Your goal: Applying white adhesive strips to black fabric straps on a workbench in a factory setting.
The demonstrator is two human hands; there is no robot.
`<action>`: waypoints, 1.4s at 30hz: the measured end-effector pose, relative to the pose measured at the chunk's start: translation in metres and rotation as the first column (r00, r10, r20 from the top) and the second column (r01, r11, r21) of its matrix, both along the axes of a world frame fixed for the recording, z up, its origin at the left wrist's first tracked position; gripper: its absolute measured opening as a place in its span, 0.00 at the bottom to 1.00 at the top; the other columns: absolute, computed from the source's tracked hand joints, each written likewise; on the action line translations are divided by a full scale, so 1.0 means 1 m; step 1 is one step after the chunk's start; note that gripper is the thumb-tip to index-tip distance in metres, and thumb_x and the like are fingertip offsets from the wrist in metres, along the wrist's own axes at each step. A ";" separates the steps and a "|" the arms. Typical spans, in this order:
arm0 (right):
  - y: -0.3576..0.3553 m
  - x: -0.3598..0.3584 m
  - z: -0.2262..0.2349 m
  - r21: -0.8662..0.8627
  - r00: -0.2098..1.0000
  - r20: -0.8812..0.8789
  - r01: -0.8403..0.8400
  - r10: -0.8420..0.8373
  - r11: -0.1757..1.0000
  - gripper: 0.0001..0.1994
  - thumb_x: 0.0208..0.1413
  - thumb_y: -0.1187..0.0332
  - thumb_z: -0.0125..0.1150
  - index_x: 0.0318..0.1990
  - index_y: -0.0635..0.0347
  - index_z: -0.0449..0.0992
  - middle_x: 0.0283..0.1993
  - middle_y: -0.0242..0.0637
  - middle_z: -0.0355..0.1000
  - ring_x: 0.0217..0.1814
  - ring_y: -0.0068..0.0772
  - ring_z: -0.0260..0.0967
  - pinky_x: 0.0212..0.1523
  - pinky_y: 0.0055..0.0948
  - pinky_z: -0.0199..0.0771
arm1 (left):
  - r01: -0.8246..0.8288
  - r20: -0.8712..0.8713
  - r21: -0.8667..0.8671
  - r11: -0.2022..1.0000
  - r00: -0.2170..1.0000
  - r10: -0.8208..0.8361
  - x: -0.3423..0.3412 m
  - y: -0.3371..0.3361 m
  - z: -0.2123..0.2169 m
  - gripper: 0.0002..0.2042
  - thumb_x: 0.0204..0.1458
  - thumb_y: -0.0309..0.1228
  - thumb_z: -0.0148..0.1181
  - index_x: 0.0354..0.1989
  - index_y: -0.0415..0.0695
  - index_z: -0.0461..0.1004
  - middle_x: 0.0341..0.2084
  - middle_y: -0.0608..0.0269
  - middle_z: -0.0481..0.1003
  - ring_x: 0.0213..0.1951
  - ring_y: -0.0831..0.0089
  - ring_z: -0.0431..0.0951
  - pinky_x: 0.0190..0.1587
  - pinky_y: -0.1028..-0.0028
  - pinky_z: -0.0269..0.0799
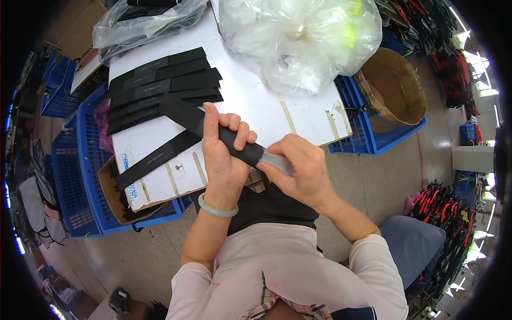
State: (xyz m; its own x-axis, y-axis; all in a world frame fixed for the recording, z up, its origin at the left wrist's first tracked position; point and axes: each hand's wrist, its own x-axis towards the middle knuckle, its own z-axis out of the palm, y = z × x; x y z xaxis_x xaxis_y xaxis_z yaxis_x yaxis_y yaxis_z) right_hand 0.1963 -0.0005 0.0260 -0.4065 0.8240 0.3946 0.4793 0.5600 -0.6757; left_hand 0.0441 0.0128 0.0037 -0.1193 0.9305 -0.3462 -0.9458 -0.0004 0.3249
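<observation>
Above a white board [250, 101] on blue crates [88, 176], the left hand [224, 154] wraps a black sleeve [234, 145]; the right hand [298, 168], at four o'clock, pinches its translucent insert [274, 160].

Grey concrete floor [373, 186], blue crates [80, 176] w/ white board [250, 96] on top, bright windows [474, 69] right.

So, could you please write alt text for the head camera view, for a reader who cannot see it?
Seen from above, a person's left hand grips a long black strap while the right hand holds its pale grey end. Beyond lie stacked black straps on a white board, with a clear plastic bag and blue crates around.
</observation>
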 end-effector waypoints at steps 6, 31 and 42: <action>-0.004 0.024 0.022 -0.011 0.988 0.102 -0.113 0.113 0.994 0.11 0.42 0.76 0.73 0.31 0.63 0.74 0.34 0.39 0.72 0.26 0.33 0.71 0.25 0.26 0.70 | -0.039 0.155 -0.054 0.998 0.987 0.047 -0.018 0.009 0.000 0.21 0.56 0.51 0.60 0.21 0.49 0.65 0.18 0.70 0.62 0.15 0.79 0.58 0.25 0.75 0.64; 0.007 -0.013 -0.018 0.256 0.991 0.008 -0.129 0.131 0.958 0.14 0.43 0.62 0.72 0.38 0.52 0.82 0.36 0.34 0.68 0.31 0.33 0.63 0.29 0.31 0.63 | -0.013 0.213 -0.030 0.999 0.977 0.019 -0.024 0.003 0.005 0.20 0.59 0.50 0.57 0.23 0.49 0.65 0.18 0.71 0.60 0.15 0.80 0.57 0.24 0.76 0.63; 0.012 -0.015 -0.015 0.157 0.968 0.161 -0.219 0.194 0.963 0.14 0.45 0.61 0.71 0.39 0.52 0.80 0.31 0.31 0.61 0.33 0.30 0.59 0.35 0.31 0.57 | 0.012 0.176 0.158 0.987 0.984 -0.040 -0.028 0.005 0.002 0.20 0.61 0.48 0.53 0.21 0.49 0.62 0.16 0.71 0.58 0.13 0.80 0.55 0.21 0.77 0.59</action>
State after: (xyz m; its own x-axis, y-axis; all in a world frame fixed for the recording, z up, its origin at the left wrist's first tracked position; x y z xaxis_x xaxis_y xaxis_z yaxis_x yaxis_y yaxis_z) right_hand 0.1811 0.0117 0.0110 -0.6230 0.6410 0.4483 0.4253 0.7586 -0.4937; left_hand 0.0157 0.0180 0.0062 -0.0441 0.9767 -0.2101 -0.9887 -0.0126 0.1493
